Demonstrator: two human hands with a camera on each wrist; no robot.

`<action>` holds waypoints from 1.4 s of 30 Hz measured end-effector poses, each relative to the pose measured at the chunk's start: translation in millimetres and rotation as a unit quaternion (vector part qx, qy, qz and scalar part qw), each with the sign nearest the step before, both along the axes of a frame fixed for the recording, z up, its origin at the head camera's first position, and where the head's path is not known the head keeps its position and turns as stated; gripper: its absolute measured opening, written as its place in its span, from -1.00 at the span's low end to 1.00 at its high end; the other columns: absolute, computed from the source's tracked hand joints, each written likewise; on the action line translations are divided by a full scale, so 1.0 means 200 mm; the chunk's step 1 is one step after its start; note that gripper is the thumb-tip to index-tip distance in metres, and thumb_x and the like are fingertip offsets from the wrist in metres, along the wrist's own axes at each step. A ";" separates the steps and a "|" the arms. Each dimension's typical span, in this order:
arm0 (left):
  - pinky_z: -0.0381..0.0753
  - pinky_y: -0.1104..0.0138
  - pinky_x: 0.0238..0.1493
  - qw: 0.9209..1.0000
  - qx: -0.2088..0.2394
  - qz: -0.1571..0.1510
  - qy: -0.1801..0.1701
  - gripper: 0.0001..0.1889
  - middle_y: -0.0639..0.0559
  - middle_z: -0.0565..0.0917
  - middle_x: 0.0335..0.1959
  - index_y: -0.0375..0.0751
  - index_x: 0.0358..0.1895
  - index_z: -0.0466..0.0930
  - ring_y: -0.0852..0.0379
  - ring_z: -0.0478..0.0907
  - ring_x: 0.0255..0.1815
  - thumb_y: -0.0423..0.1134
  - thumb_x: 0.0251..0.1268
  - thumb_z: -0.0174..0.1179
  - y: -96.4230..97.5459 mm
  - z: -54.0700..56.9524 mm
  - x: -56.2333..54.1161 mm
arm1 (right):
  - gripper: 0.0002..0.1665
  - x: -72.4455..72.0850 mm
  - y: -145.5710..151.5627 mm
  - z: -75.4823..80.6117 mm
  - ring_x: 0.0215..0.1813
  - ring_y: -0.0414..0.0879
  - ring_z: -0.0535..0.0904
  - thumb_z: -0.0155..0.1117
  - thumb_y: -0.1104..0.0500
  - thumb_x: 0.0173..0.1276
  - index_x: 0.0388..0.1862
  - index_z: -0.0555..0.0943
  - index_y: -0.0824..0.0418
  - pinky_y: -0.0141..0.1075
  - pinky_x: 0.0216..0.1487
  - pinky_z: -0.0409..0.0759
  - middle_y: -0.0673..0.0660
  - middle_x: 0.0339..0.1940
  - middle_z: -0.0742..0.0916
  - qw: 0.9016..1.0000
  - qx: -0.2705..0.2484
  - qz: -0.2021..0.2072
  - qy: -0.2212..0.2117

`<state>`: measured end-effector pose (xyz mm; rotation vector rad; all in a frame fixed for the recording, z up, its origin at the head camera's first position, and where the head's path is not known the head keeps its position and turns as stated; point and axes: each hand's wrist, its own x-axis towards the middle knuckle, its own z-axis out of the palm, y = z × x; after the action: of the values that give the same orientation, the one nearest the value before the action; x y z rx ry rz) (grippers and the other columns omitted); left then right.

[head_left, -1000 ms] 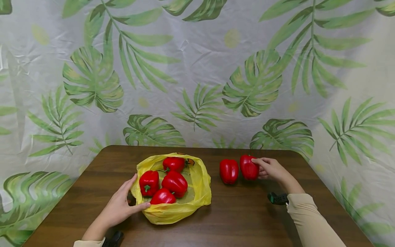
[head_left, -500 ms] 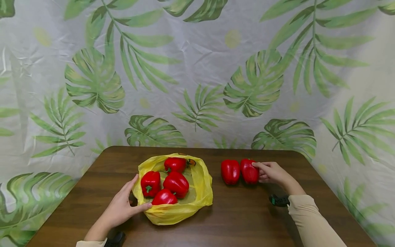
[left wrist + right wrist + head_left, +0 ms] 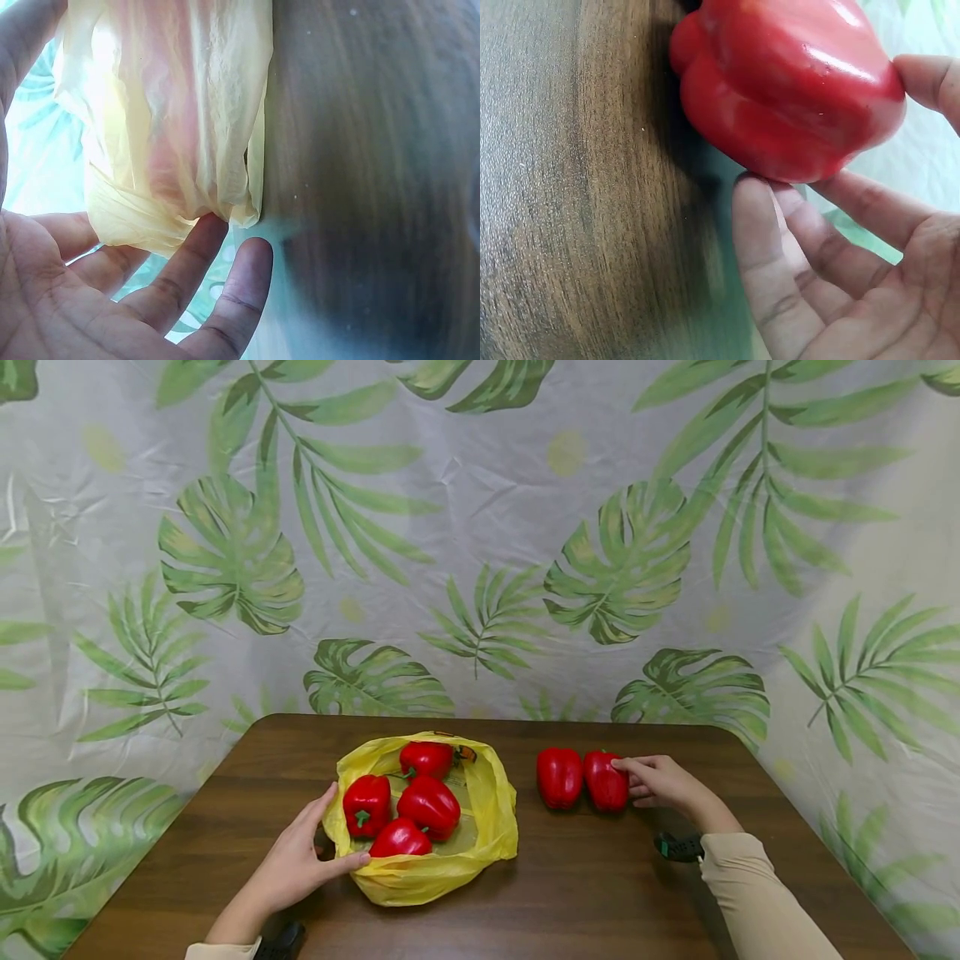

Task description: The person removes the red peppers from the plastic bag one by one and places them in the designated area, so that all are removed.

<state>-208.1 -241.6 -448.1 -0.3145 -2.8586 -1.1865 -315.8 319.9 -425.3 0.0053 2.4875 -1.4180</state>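
Observation:
A yellow plastic bag [image 3: 498, 827] stands with its mouth open on the brown table, and several red bell peppers [image 3: 427, 808] lie inside. My left hand [image 3: 294, 858] rests on the bag's left side, thumb at the front rim. Its fairly straight fingers touch the plastic [image 3: 172, 112] in the left wrist view. To the right of the bag, my right hand [image 3: 660, 783] holds the right-hand bell pepper [image 3: 604, 783] by its right side, with the fingertips [image 3: 756, 217] against it in the right wrist view. Close on its left is another bell pepper [image 3: 558, 778].
The dark wood table [image 3: 585, 893] has rounded far corners. Behind it hangs a leaf-patterned cloth [image 3: 480, 527]. Black wrist devices [image 3: 678, 847] sit below both hands, near the beige sleeves [image 3: 750, 877].
The right-hand bell pepper has come down slightly and now sits level with the one beside it. My right hand has lowered a little with it. The left hand and bag stay put.

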 end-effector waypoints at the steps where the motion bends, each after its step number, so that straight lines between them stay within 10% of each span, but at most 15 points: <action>1: 0.84 0.06 0.06 1.000 0.000 0.000 0.001 0.24 -0.44 0.24 0.66 -0.27 0.76 -0.03 -0.46 0.41 0.54 0.17 0.21 0.56 0.00 0.00 0.00 | -0.17 0.00 0.00 0.00 -0.03 -0.06 0.77 0.10 -0.16 0.68 0.46 0.44 0.58 -0.03 0.11 0.83 0.28 0.02 0.75 1.000 0.007 0.001 0.000; 42: 0.83 0.01 0.09 1.000 -0.002 0.005 -0.006 0.24 -0.43 0.25 0.66 -0.26 0.76 -0.01 -0.47 0.39 0.55 0.18 0.19 0.56 0.00 0.00 0.00 | -0.26 0.01 0.01 0.01 -0.01 -0.09 0.78 0.07 -0.08 0.74 0.56 0.30 0.46 -0.06 0.09 0.82 0.38 0.22 0.72 1.000 -0.010 0.017 0.012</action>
<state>-207.9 -241.3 -447.9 -0.2935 -2.8698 -1.1853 -314.3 322.7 -423.7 -0.0578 2.4817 -1.4371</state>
